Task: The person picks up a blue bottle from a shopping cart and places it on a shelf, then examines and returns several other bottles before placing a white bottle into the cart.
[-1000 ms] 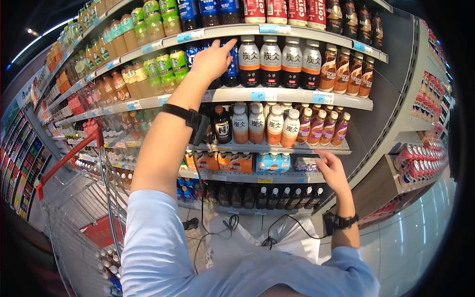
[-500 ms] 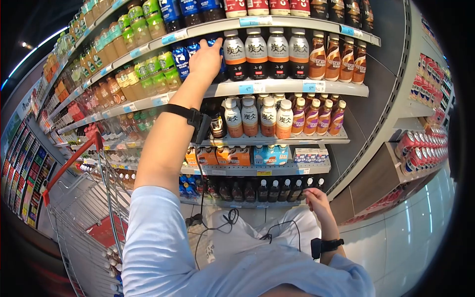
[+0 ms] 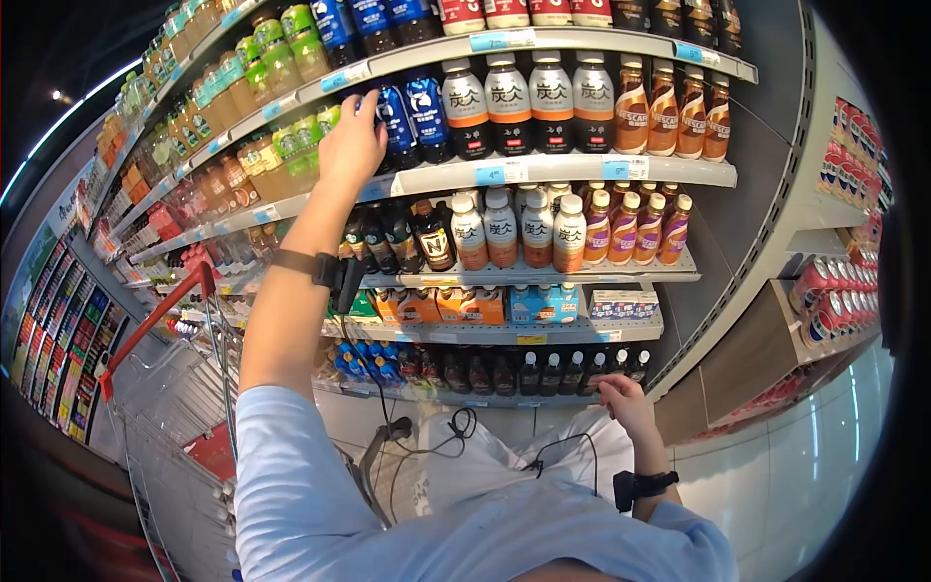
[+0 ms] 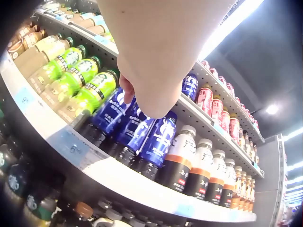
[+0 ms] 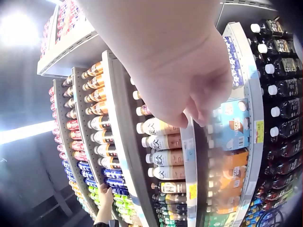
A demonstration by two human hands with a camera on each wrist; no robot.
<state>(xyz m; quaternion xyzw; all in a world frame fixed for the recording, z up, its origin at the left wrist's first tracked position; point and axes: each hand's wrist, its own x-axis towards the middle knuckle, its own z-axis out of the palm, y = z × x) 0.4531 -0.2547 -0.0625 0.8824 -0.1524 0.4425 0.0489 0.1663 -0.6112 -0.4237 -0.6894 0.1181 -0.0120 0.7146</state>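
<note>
My left hand (image 3: 353, 142) reaches up to the middle shelf, at the left end of a row of dark-blue coffee bottles (image 3: 425, 114). In the left wrist view its fingers (image 4: 127, 89) are bent at the top of the leftmost blue bottle (image 4: 111, 113); the hand hides much of the grip, and I cannot tell whether it holds the bottle. Silver-and-black bottles (image 3: 506, 102) stand to the right, green-labelled bottles (image 4: 97, 92) to the left. My right hand (image 3: 628, 403) hangs low before the bottom shelf, fingers loosely curled, holding nothing, near dark white-capped bottles (image 3: 572, 371).
A wire shopping cart with a red handle (image 3: 155, 335) stands at the left, bottles in it. Shelf edges (image 3: 572, 173) run across in front. A side display of cans (image 3: 824, 301) is at the right. Black cables (image 3: 456, 432) hang over my lap.
My left hand has moved left along the blue bottles, uncovering the ones to the right. The right hand has dropped from the lower shelves to in front of the bottom shelf.
</note>
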